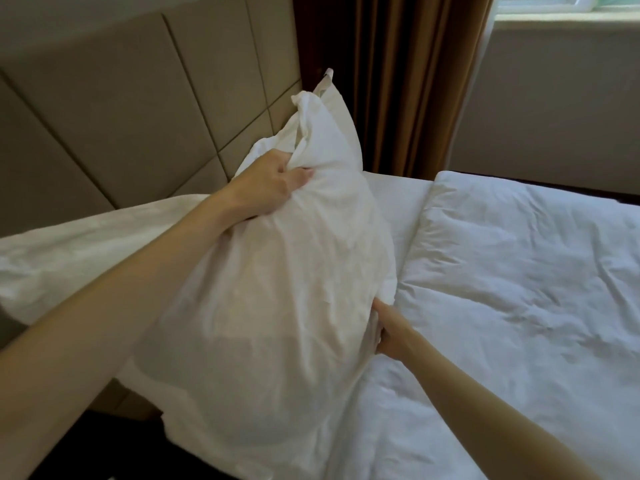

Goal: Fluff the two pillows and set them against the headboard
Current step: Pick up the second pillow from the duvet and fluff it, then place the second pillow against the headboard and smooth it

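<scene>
A white pillow (277, 289) is held up on end over the head of the bed, its loose open case end pointing up toward the headboard (121, 116). My left hand (273, 185) grips its upper left edge, fingers bunched in the cloth. My right hand (391, 332) clasps its lower right edge, fingers partly tucked behind the fabric. A second white pillow (69, 258) lies flat at the left, along the foot of the padded beige headboard, partly hidden behind my left forearm.
A white duvet (519, 289) covers the bed to the right, its folded edge near the pillow. Brown curtains (398, 81) hang behind the bed's far corner, with a window sill (568, 19) at the upper right. Dark floor (86, 455) shows at the lower left.
</scene>
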### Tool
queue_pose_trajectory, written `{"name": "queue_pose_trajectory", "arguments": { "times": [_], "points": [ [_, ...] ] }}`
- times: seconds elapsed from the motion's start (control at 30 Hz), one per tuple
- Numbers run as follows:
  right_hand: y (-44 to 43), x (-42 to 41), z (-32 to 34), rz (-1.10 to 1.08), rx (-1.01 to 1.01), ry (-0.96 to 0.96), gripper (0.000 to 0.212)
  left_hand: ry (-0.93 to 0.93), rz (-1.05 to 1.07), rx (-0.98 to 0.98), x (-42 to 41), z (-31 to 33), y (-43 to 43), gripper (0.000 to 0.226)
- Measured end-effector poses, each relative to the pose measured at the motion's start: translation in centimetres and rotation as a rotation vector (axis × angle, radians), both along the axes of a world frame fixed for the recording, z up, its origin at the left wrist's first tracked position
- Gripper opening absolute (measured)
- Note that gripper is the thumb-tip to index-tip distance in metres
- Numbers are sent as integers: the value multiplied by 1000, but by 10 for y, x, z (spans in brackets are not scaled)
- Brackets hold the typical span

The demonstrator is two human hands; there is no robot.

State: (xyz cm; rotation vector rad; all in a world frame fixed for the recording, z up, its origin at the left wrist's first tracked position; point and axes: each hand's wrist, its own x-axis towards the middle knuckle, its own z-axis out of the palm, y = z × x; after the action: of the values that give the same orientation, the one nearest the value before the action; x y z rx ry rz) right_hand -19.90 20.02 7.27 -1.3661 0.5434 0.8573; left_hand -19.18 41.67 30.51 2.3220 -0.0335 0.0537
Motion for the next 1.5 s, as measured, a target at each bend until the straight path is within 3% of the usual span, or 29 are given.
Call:
{"name": "queue_pose_trajectory", "arguments": {
  "times": [0.13,0.27,0.4,0.47,0.57,0.67,0.87,1.07,1.27,1.37,1.5],
  "points": [
    [37,3,-5,5,-24,-6,89,-8,6,-61,-4,-10,33,34],
    [79,15,-15,42,-72,-4,80,-6,-10,-147,-11,-21,72,19],
    [132,24,-29,121,-122,-17,72,3,84,-40,-13,-39,132,29],
    [158,25,-36,139,-144,7,69,46,176,139,-15,-55,172,34],
    [182,26,-50,200,-191,78,59,222,286,654,-27,-93,227,46],
    [198,20,-67,221,-212,117,47,365,323,834,-42,-134,254,60],
    [217,22,-81,120,-243,90,76,359,326,647,-45,-170,261,54],
    [226,25,-87,192,-197,52,75,243,352,322,-34,-164,263,48],
    [231,10,-103,443,-191,61,74,289,386,556,-29,-161,275,66],
    [236,7,-98,458,-177,21,78,318,375,661,-48,-174,279,68],
    [234,17,-93,473,-194,-54,71,495,466,738,-83,-200,277,71]
  ]
}}
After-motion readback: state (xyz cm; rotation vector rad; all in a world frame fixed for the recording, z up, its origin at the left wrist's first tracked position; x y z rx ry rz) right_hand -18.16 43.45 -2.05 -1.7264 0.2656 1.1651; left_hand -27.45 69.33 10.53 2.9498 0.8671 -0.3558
